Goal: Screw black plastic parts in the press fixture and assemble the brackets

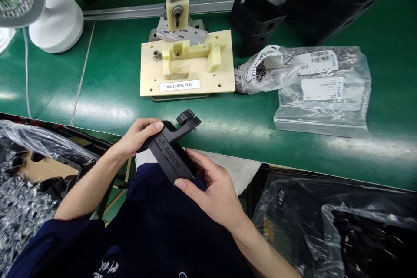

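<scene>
Head view: green table (pixel 114 74) carrying a labelled clear bag (pixel 321 110) and, to its left, a cream fixture (pixel 211 82). Near the table's front edge, a black BOSCH-marked housing (pixel 167 153) lies between both hands: the left hand's (pixel 138 137) fingers grasp its upper end; the right hand's (pixel 213 182) fingers clasp and partly hide its lower end. A ribbed knob (pixel 185 116) adjoins its projecting arm (pixel 187 128).
</scene>
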The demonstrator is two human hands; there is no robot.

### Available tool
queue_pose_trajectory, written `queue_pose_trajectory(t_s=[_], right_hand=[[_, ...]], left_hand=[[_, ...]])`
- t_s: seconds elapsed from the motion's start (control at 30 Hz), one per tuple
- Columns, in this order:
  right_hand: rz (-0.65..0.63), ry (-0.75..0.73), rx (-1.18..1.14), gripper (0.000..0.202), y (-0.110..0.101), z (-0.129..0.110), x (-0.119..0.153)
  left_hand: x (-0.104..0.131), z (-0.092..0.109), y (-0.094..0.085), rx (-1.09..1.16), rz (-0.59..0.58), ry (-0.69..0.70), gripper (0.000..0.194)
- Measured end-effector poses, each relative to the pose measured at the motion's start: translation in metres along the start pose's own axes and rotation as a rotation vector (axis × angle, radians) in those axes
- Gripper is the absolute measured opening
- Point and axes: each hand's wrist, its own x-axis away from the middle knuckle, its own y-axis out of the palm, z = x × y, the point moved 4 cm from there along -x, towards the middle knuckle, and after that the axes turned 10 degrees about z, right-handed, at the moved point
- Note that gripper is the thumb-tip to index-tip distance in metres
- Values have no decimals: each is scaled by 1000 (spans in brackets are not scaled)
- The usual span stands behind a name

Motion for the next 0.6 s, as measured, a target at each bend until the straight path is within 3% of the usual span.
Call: queue_pose_trajectory(t_s=[0.33, 0.6], right_hand=[[21, -10, 57, 57, -2, 2, 2], [22, -66, 140, 52, -10, 1, 1]], left_hand=[[1, -9, -1, 57, -4, -40, 41], [1, -6, 4, 119, 24, 45, 45]])
